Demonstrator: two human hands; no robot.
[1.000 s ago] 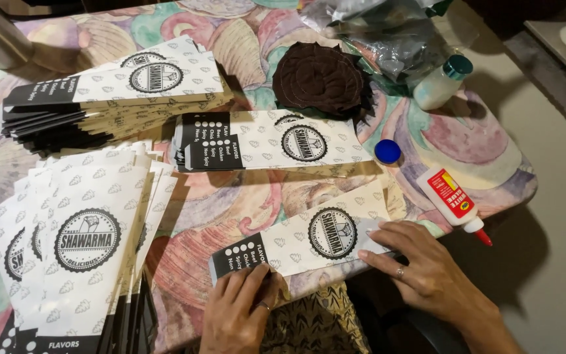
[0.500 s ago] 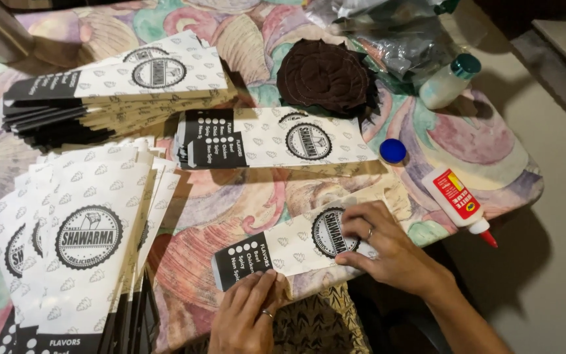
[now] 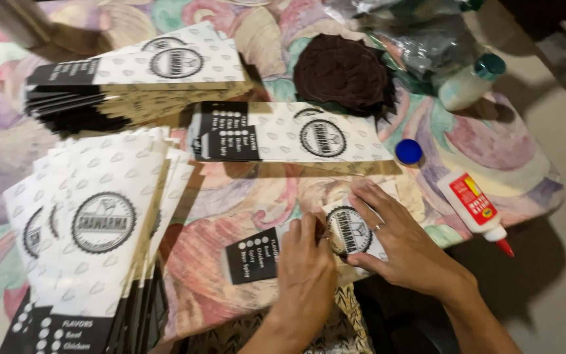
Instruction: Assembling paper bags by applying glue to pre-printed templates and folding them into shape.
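Sleeve in hand: white-and-black printed paper sleeve [image 3: 309,242], flat at near table edge.
Hands: left hand [image 3: 306,275] and right hand [image 3: 401,246] pressing it, fingers spread flat.
Done: folded stacks [image 3: 139,78], fanned pile [image 3: 93,229].
Left: apparently this sleeve; white glue bottle [image 3: 476,210] lying beside.

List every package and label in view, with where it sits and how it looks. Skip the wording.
Paper sleeve: under both hands, white with a black end panel and a round emblem.
Second sleeve: table middle, flat, same design.
Sleeve stack: upper left, edges black.
Fanned sleeve pile: lower left.
Glue bottle: right edge, lying down, white, red label, red tip.
Small bottle: upper right, white, teal cap.
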